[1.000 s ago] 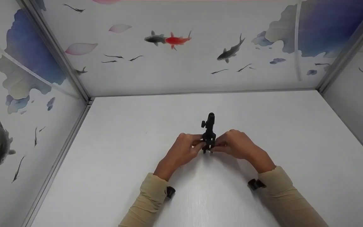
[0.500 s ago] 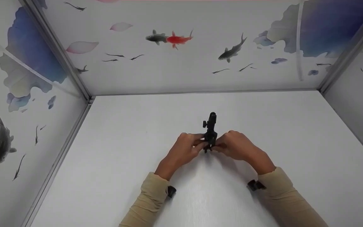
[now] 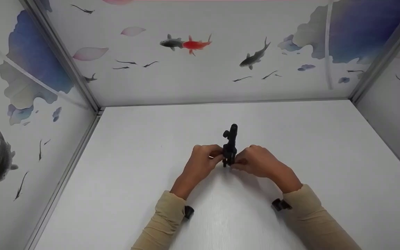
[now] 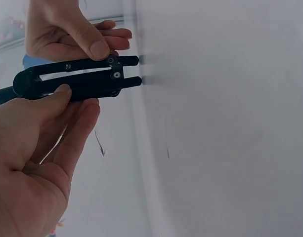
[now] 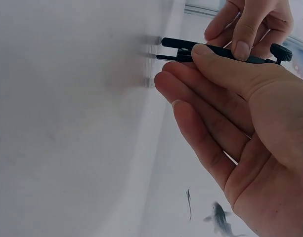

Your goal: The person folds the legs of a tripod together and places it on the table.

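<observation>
A small black mini tripod (image 3: 233, 135) stands upright on the white table between both hands, its legs close together and pointing down. A round knob (image 5: 281, 52) sticks out from its upper part. From the left, my left hand (image 3: 199, 161) pinches it between thumb and fingers, the thumb lying on the black body in the left wrist view. On the other side my right hand (image 3: 262, 161) holds a leg near its lower end. The right thumb presses the leg (image 5: 172, 43) in the right wrist view, with the fingers behind it. The tripod's top is cut off in the left wrist view.
The white table (image 3: 127, 201) is bordered by a back wall (image 3: 200, 80) and side walls printed with fish and leaves. Metal rails (image 3: 61, 177) run along the left edge. A small black device (image 3: 281, 204) sits at the right cuff, another (image 3: 188, 211) at the left.
The tripod has turned slightly, and its knob now shows rounder. My left fingers have shifted their grip, with that hand a little further left. The right hand stays almost in place.
</observation>
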### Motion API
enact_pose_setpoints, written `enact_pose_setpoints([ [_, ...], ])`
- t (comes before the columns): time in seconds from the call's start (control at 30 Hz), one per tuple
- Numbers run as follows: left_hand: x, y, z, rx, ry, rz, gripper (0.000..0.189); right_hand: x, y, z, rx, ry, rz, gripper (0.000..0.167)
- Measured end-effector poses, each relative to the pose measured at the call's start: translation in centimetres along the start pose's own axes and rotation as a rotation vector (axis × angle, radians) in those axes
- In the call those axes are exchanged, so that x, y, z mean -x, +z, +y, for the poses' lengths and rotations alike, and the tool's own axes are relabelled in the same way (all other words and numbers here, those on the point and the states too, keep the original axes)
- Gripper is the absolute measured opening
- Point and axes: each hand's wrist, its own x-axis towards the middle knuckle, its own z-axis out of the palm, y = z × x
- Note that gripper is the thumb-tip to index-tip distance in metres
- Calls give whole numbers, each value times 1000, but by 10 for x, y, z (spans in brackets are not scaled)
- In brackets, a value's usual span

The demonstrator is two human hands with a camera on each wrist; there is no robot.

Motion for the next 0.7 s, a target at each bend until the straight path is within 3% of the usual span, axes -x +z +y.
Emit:
enact_pose_setpoints([
  [0.2, -1, 2, 0, -40, -9, 24, 18, -1, 3, -3, -42, -40, -3, 6],
  [0.33, -2, 3, 0, -74, 9, 6, 22, -1, 2, -3, -77, -29, -17, 6],
  [0.5, -2, 4, 1, -26, -44, -95, 29, 2, -7, 1, -69, 29, -32, 7],
  [0.6, -2, 4, 2, 27, -100, -156, 34, 4, -12, 4, -29, 74, -10, 6],
  [0.7, -1, 3, 2, 27, -117, -188, 35, 4, -14, 6, -3, 120, 23, 5],
])
